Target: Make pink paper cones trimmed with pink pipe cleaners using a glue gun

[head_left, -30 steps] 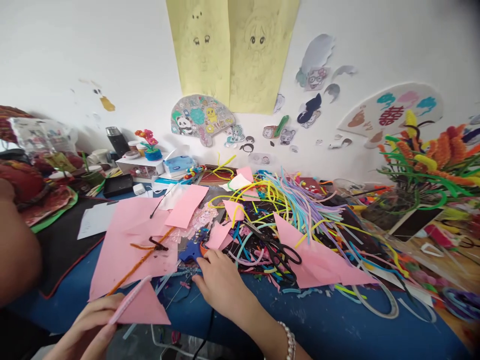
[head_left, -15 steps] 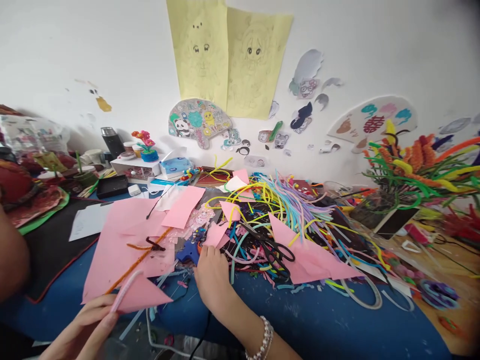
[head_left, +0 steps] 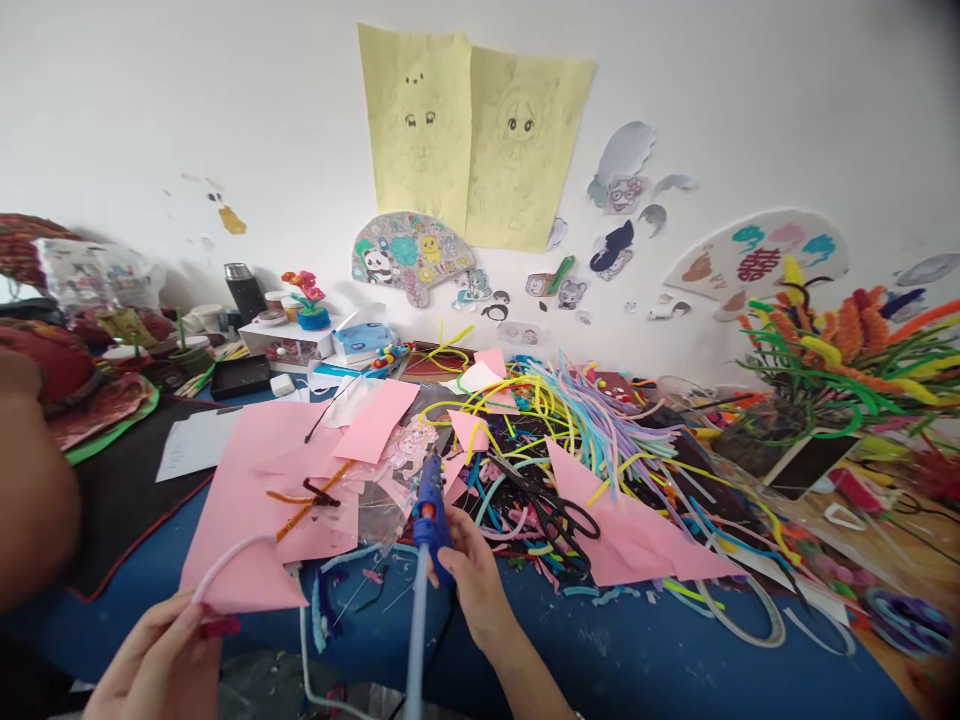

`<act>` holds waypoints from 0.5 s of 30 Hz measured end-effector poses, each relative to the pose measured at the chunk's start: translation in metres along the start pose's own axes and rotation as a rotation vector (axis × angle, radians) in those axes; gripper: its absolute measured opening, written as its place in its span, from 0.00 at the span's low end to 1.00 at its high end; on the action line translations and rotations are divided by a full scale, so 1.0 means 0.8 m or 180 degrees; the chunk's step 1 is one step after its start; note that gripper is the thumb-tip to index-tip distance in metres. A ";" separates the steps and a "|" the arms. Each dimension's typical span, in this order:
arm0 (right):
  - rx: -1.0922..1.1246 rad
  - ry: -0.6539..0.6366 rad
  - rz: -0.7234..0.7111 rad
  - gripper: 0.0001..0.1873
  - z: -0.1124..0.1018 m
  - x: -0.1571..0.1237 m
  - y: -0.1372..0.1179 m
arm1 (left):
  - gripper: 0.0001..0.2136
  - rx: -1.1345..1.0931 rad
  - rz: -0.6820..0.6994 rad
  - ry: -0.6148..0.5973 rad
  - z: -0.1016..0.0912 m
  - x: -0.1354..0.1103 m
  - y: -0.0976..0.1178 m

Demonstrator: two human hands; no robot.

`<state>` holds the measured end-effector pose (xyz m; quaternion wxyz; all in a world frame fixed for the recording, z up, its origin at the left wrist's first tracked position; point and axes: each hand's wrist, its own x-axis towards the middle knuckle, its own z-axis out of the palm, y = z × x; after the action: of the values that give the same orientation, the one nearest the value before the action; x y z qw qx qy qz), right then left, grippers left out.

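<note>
- While the right hand (head_left: 474, 575) is clamping its fingers around the glue gun (head_left: 430, 505), the blue body is hanging over the table (head_left: 600, 640), a long translucent stick (head_left: 418, 630) jutting from its rear.
- The left hand (head_left: 154, 645) is pinching a curved pale stem (head_left: 232, 550) and pink paper (head_left: 259, 592) between closed fingers.
- Lying on the table half a second ago, the gun is now pointing wallward.

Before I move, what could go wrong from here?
The right hand holds the glue gun aimed toward the cartoon cutout; a hot tip might mark it. The long glue stick juts from the gun's back and could snag. The left hand pinches the pale pink pipe cleaner near one end, so its far end might shift.
</note>
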<state>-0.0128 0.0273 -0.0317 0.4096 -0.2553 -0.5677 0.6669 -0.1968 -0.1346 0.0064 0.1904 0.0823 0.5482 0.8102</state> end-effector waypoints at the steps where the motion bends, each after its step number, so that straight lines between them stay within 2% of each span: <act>1: 0.0318 -0.0054 0.0114 0.16 -0.002 -0.002 0.001 | 0.08 -0.0085 -0.0114 -0.0006 0.008 -0.002 0.000; 3: 0.0876 -0.0153 0.0325 0.18 -0.006 -0.008 0.000 | 0.13 -0.0125 -0.0203 0.0041 0.021 -0.006 -0.002; 5: 0.1333 -0.0242 0.0496 0.24 -0.009 -0.016 -0.003 | 0.18 -0.0112 -0.0247 0.0152 0.030 -0.010 -0.006; 7: 0.1688 -0.0324 0.0624 0.29 -0.011 -0.024 -0.005 | 0.19 -0.0028 -0.0299 0.0086 0.038 -0.016 -0.011; 11: 0.2091 -0.0479 0.0725 0.30 -0.019 -0.035 -0.005 | 0.14 0.0169 -0.0318 -0.0469 0.047 -0.029 -0.023; 15: 0.2139 -0.0583 0.0657 0.28 -0.026 -0.047 -0.010 | 0.10 0.0458 -0.0313 -0.0969 0.054 -0.038 -0.032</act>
<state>0.0261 0.0080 -0.0337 0.3486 -0.1017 -0.3224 0.8742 -0.1483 -0.1016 0.0015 0.3043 0.1905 0.5729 0.7368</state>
